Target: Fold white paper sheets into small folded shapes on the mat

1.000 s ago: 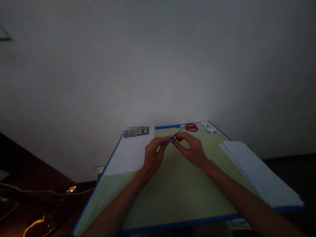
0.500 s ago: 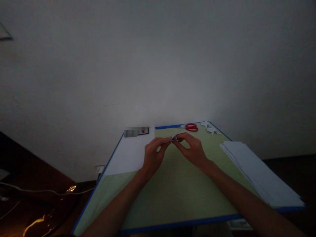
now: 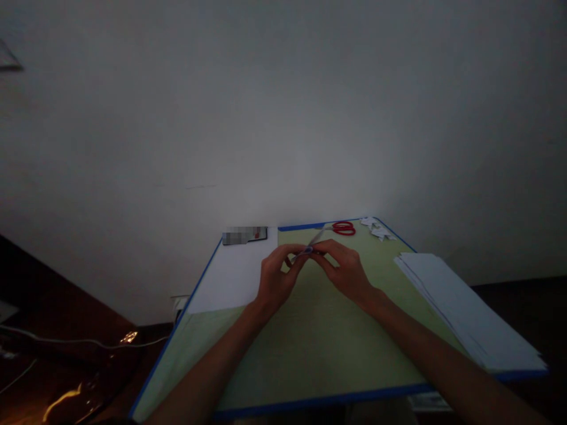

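Over the middle of the green table my two hands meet at the fingertips around a small folded piece of white paper [image 3: 308,251]. My left hand [image 3: 277,273] pinches it from the left side. From the right, my right hand [image 3: 348,267] grips it between thumb and fingers. A pointed part of the paper sticks up between the hands, and the fingers cover much of the rest. Just behind my right hand lie scissors with red handles [image 3: 344,228].
At the back left a phone-like device [image 3: 259,234] rests on a white sheet [image 3: 221,283]. Small folded paper pieces [image 3: 378,230] lie at the back right. A stack of white paper [image 3: 465,307] runs along the right edge of the blue-rimmed table [image 3: 328,366]. A wall [image 3: 283,118] stands behind.
The folded paper has turned slightly in my fingers, and more of its upright point shows. The fingers of my left hand have bent a little; both arms stay nearly in place.
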`<state>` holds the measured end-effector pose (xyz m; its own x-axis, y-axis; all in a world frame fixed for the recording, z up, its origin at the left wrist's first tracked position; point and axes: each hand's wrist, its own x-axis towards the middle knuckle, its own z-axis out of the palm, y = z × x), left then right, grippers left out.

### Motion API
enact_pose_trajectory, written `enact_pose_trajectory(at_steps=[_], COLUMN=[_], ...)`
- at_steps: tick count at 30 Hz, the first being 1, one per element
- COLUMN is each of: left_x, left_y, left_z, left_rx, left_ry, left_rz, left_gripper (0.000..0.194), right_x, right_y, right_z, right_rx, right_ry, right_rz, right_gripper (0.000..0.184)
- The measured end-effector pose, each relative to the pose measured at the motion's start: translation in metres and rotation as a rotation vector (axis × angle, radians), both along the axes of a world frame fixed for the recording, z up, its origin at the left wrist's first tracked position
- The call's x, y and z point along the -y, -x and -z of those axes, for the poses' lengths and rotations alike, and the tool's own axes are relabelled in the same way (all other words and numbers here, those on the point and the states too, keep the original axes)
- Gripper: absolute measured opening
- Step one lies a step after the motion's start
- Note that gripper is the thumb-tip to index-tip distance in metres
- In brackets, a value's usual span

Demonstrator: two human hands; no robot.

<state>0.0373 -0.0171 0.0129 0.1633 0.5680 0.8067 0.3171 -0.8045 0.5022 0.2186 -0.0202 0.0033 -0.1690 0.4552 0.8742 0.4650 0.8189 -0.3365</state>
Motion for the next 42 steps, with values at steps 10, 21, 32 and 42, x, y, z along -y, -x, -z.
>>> enact_pose_trajectory(at_steps=[10,21,32,42], left_x=[-0.001,-0.003,-0.004,-0.002], left_y=[0.002,0.004,0.003,0.003], left_z=[-0.001,-0.001,0.000,-0.001], left_rx=[-0.018,-0.029,0.009,-0.055], left_ry=[0.024,0.059,0.057,-0.072], left_rz=[0.001,0.019,-0.031,-0.012], left_gripper=[0.010,0.007,0.010,0.014], right_x=[-0.002,-0.008,-0.004,0.001], right_y=[0.006,-0.008,-0.007,-0.001], right_z=[0.004,-0.007,-0.006,-0.007], right_rx=[-0.136,-0.138,-0.189,-0.035], right_ry=[0.029,0.246,-0.124,0.009], right_rz=[0.164,-0.045,0.207,-0.043], right_gripper=[0.019,0.024,0.046,0.008])
